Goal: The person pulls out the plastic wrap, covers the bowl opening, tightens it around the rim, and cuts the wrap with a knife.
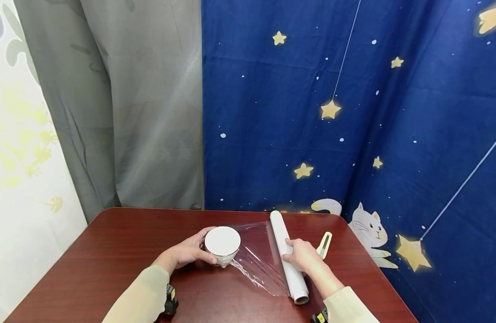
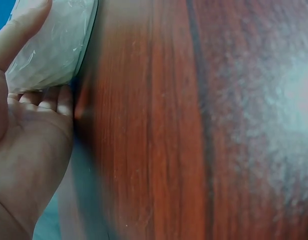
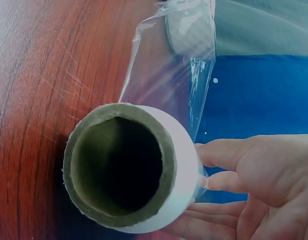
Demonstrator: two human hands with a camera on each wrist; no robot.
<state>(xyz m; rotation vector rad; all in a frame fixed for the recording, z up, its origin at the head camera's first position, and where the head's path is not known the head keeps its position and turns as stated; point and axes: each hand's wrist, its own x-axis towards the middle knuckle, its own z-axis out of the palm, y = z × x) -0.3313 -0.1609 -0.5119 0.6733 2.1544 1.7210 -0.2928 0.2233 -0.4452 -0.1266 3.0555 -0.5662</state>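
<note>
My left hand [image 1: 188, 252] grips a round container [image 1: 222, 241] with a flat white top, its thumb on the near side and fingers round the far side. Crinkled clear film clings to the container's side [image 2: 56, 47] in the left wrist view. From there a sheet of cling film [image 1: 257, 255] stretches across to a long white roll of cling film [image 1: 290, 267]. My right hand [image 1: 306, 258] holds this roll near its middle, thumb and fingers against its side. The roll's hollow cardboard core [image 3: 118, 167] faces the right wrist camera.
A pale-handled cutter [image 1: 324, 244] lies on the table just beyond my right hand. The dark red wooden table [image 1: 142, 233] has rounded far corners. Behind it hang a grey curtain [image 1: 159, 112] and a blue curtain with stars [image 1: 268, 112].
</note>
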